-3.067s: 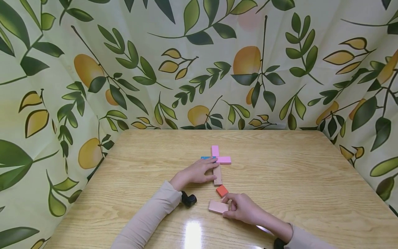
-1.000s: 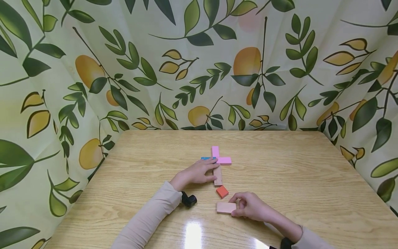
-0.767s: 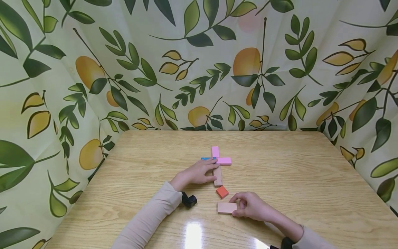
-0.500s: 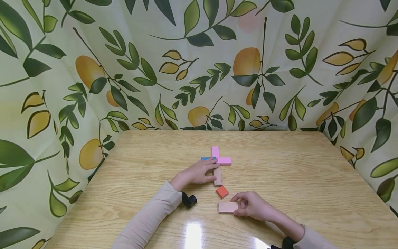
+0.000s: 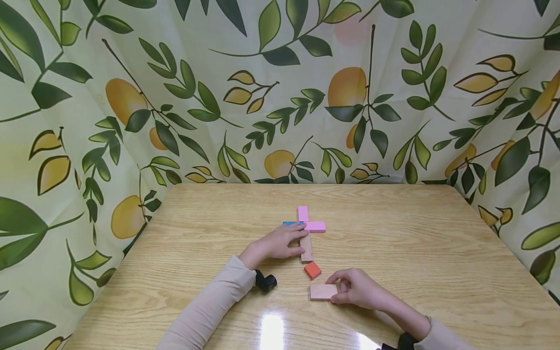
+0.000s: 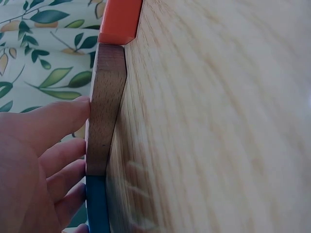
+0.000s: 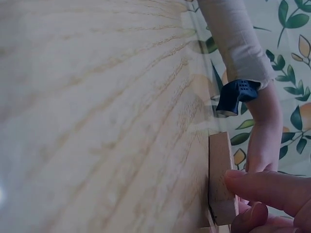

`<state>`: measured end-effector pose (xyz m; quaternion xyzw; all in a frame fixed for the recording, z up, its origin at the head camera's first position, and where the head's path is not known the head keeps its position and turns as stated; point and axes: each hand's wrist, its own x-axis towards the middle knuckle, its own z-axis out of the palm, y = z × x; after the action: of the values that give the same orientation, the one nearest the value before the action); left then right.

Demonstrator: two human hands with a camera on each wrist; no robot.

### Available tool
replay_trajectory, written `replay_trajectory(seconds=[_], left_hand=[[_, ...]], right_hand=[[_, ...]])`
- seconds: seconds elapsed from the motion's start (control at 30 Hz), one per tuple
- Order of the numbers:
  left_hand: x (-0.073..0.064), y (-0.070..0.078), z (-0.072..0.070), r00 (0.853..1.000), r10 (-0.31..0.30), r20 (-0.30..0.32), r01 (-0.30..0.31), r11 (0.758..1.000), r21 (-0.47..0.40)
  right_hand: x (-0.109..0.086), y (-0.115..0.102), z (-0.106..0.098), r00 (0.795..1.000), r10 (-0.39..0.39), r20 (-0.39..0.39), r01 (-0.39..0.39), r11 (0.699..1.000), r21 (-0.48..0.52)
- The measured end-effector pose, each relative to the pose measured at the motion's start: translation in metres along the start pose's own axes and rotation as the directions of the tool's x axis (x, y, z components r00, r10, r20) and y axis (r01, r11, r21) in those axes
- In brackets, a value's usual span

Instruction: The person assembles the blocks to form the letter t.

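Fingers slightly spread, my left hand (image 5: pixel 280 242) rests on the row of wooden blocks. Its thumb touches a plain wood block (image 5: pixel 307 252), and its other fingertips reach along that block to a blue block (image 6: pixel 97 204), mostly covered by the hand in the head view. One pink block (image 5: pixel 316 227) extends to the right there, and another pink block (image 5: pixel 303 213) points away behind. An orange-red block (image 5: pixel 312 270) sits turned at a slant against the near end of the plain one. Nearer, my right hand (image 5: pixel 360 289) pinches a pale wooden block (image 5: pixel 321 291) by its right end, flat at the tabletop.
The wood-grain table (image 5: pixel 415 233) extends widely around the blocks. Behind it hangs a leaf-and-fruit patterned cloth (image 5: pixel 280 97). A black wrist camera (image 5: pixel 265 281) sticks out from the left sleeve, close over the table. Bright reflections lie along the near side.
My right hand has slid the pale wooden block rightward, from below the orange-red block to its lower right, and turned it level. My left hand and the other blocks stay put.
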<state>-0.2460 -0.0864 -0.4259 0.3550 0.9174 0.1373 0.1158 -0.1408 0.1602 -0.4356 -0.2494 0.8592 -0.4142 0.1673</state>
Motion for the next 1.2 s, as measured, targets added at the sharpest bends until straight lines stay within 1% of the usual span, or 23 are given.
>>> replay_trajectory(seconds=[0.1, 0.33, 0.53, 0.7, 0.87, 1.2], left_hand=[[-0.0003, 0.0004, -0.0006, 1.0, -0.006, 0.003, 0.006, 1.0, -0.001], [-0.001, 0.0005, -0.001, 1.0, 0.006, -0.001, -0.006, 1.0, 0.008], [-0.0002, -0.0002, -0.0003, 1.0, 0.002, 0.006, -0.002, 1.0, 0.011], [-0.0005, -0.0006, 0.0, 1.0, 0.003, 0.0, -0.003, 1.0, 0.01], [-0.0001, -0.0009, 0.0002, 1.0, 0.006, -0.006, -0.006, 1.0, 0.002], [-0.0003, -0.0004, -0.0003, 1.0, -0.003, 0.0, 0.003, 1.0, -0.006]], right_hand=[[0.0001, 0.0009, -0.0009, 1.0, 0.006, 0.002, -0.006, 1.0, 0.002], [-0.0006, 0.0007, -0.0012, 1.0, 0.012, 0.011, -0.013, 1.0, 0.015], [-0.0015, -0.0004, -0.0025, 1.0, 0.024, 0.018, -0.024, 0.999, 0.032], [-0.0015, 0.0011, -0.0033, 0.999, 0.029, 0.016, -0.03, 0.999, 0.027], [-0.0016, 0.002, -0.0048, 0.999, 0.051, 0.015, -0.051, 0.998, 0.023], [-0.001, 0.0049, -0.007, 0.999, 0.048, 0.005, -0.048, 0.999, 0.006]])
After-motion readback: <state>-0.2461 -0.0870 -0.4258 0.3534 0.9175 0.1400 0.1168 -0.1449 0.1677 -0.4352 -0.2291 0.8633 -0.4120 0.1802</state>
